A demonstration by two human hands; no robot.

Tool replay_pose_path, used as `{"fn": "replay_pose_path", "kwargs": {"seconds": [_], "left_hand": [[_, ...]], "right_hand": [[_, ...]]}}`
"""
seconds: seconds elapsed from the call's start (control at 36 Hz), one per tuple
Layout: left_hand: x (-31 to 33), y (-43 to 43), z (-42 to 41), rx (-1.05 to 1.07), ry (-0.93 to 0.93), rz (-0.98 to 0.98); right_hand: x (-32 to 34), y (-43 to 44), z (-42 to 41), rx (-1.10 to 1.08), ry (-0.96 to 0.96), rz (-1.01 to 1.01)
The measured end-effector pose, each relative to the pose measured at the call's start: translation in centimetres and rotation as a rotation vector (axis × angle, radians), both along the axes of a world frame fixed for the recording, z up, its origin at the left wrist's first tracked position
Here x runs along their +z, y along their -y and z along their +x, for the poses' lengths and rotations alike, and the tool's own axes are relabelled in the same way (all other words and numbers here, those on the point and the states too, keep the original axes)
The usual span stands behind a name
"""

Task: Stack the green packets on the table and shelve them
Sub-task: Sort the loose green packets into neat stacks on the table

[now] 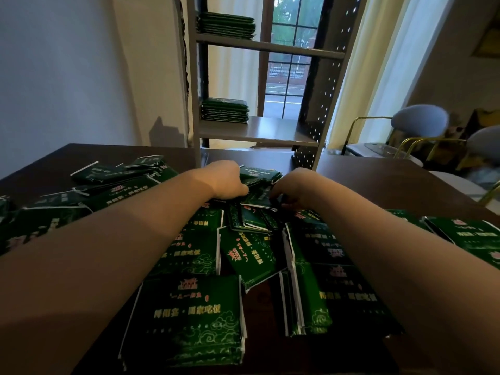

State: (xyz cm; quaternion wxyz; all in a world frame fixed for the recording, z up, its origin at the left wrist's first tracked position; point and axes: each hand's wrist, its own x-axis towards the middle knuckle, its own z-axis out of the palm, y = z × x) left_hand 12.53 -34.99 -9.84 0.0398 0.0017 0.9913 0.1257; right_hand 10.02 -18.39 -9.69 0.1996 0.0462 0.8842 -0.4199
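Observation:
Several green packets lie scattered over the dark table (pixel 378 174). A small stack of green packets (pixel 259 175) sits at the far middle, in front of the shelf. My left hand (pixel 226 182) grips the stack's left side, fingers curled round its edge. My right hand (pixel 290 189) curls its fingers over the stack's right side, pinching a packet (pixel 257 204) at its near edge. A large packet (pixel 189 318) lies near me between my forearms. Fingertips of both hands are partly hidden by the packets.
A grey metal shelf unit (pixel 259 131) stands behind the table, with one stack of green packets (pixel 224 110) on its lower board and another stack (pixel 227 25) on the board above. Chairs (pixel 419 123) stand at the right, a window behind.

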Motion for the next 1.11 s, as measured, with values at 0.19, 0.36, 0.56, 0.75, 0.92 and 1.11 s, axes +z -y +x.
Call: {"fn": "replay_pose_path", "kwargs": {"seconds": [0.19,0.36,0.56,0.75,0.92,1.11], "left_hand": [[0.7,-2.0,0.6,-0.079,-0.054,0.1],[1.1,-2.9,0.9,-0.078,-0.014,0.263],[0.2,-2.4,0.5,0.039,0.036,0.414],[-0.1,-1.9,0.2,0.212,0.089,0.754],[1.3,-3.2,2.0,0.267,0.149,1.058],[2.6,-5.3,3.0,0.279,0.113,1.216]], "right_hand": [[0.1,0.6,0.1,-0.053,0.054,-0.164],[0.4,0.3,-0.3,-0.19,0.065,-0.246],[0.1,-0.9,0.2,-0.134,0.088,-0.213],[0.6,-1.1,0.4,-0.152,0.014,-0.204],[0.9,-1.0,1.0,-0.182,-0.072,-0.312],[1.7,-1.2,1.7,-0.192,-0.149,-0.368]]}}
